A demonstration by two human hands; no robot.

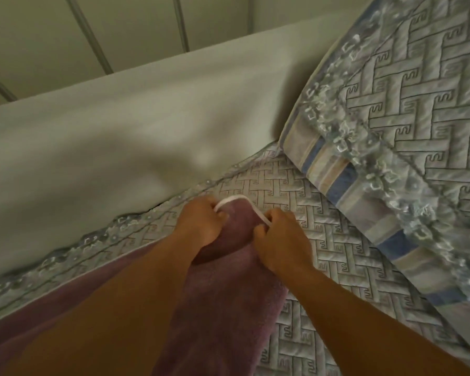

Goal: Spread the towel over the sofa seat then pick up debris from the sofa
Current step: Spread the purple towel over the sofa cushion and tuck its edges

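Both of my hands were closed on the far end of the towel (pixel 228 289), which lay along the quilted seat cover (pixel 323 267) and reached back toward me under my forearms. My left hand (pixel 201 223) had its fingers curled down into the mauve cloth on the left side of that end, and my right hand (pixel 282 240) pinched the white trim (pixel 238 198) on the right side, thumb and fingers folded tight over the edge. Between the two grips the towel's end rose in a small rounded hump, its white border arching from one hand to the other. I held both arms stretched forward and nearly straight, wrists angled in toward each other, knuckles up. A wider part of the towel spread flat to the left beneath my left arm, its edge running just beside the cover's lacy border (pixel 73 251). I saw the towel as thick looped terry, soft and matte. The seat cover was pale grey, stitched in an interlocking woven pattern with small comb-like motifs. Against the plain, smooth off-white backrest (pixel 120 131) the lace showed pale and frilled. To the right a cushion (pixel 407 118) in the same quilting leaned over the seat, with a blue and cream striped panel (pixel 337 175) along its side.
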